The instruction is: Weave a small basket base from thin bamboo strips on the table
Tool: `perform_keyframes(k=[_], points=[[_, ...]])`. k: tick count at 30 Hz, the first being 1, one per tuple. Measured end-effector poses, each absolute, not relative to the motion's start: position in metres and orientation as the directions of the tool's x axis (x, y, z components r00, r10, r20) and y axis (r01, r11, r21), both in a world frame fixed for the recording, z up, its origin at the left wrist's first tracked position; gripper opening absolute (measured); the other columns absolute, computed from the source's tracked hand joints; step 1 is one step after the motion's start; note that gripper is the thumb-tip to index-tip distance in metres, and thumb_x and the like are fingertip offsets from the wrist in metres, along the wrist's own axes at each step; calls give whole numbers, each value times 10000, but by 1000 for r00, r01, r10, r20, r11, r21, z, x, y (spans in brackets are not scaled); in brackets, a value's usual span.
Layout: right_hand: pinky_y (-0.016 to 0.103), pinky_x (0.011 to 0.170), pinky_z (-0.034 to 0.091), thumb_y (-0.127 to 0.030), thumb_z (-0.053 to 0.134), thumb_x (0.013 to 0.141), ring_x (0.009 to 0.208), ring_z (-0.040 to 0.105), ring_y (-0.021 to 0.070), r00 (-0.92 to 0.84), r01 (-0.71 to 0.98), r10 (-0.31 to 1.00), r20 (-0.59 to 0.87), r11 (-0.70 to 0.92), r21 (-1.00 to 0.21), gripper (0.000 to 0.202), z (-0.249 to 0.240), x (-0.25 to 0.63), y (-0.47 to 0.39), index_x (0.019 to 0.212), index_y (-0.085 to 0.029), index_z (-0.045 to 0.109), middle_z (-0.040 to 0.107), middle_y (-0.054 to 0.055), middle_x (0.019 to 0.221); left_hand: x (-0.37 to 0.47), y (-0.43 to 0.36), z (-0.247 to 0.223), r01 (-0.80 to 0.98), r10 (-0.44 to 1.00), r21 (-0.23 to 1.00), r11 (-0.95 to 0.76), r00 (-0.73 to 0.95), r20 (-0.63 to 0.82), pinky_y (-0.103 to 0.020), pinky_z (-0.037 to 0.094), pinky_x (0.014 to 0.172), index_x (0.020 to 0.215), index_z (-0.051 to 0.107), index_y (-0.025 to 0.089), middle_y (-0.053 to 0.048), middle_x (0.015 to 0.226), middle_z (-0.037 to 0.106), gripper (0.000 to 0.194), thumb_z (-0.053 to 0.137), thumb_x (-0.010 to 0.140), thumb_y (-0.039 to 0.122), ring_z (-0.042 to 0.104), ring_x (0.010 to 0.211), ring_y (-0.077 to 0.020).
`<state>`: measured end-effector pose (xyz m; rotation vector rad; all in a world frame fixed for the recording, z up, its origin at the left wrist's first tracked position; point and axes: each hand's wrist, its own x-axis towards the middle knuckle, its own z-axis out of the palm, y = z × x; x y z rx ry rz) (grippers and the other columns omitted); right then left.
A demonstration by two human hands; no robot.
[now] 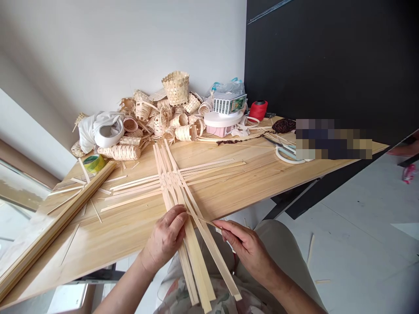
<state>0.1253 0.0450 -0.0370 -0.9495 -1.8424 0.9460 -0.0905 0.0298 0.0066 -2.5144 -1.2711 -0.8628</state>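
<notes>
A flat lattice of pale bamboo strips [169, 179] lies woven on the table, its long ends running over the near edge towards my lap. My left hand [168, 231] is closed at the long strips, thumb and fingers pinching a thin crosswise bamboo strip [201, 218]. That strip slants across the long ones to my right hand [247, 242], whose thumb and forefinger grip its other end. Between the hands, the rightmost long strip [214, 255] hangs apart from the others. My left fingers hide where the crosswise strip meets the middle strips.
Small woven baskets [176, 88] are heaped against the wall, beside a white cloth [100, 128]. Green tape [94, 163] and a bundle of long strips [62, 220] lie left. Red thread [258, 110] and scissors [288, 155] are at the right. Offcuts litter the table [235, 192].
</notes>
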Motion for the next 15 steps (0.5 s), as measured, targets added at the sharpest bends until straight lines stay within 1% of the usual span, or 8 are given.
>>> perform_keyframes(k=[3,5,11,15], points=[[247,733,505,-242,403,878,851,615,153,-371,254,852,369,476,-842,262,-32,124,49,1038,-201,606,665,55,947,-91,29,5,776,665,73,-626,483,569,-264,507,826,1001,499,132,-110,1002,584,208,405,834,52,540,1050,-174],[250,724,502,-233,397,880,835,616,154,-393,271,833,390,510,-817,265,-27,125,52,1039,-205,607,667,56,918,-92,29,4,770,661,79,-634,486,572,-271,503,839,1015,500,138,-108,1009,584,218,399,840,57,529,1072,-177],[235,664,496,-209,373,883,765,614,142,-497,334,771,399,594,-732,288,-14,132,61,1049,-214,608,662,55,858,-93,28,4,801,680,131,-584,395,617,-234,522,771,986,516,170,-111,1117,500,194,395,856,93,584,948,-137],[224,628,484,-184,363,881,744,613,138,-581,370,712,394,662,-651,303,-5,138,69,1048,-212,614,658,52,829,-93,28,6,811,700,163,-561,360,617,-210,519,735,1018,488,177,-93,1053,531,209,377,864,92,592,908,-124]])
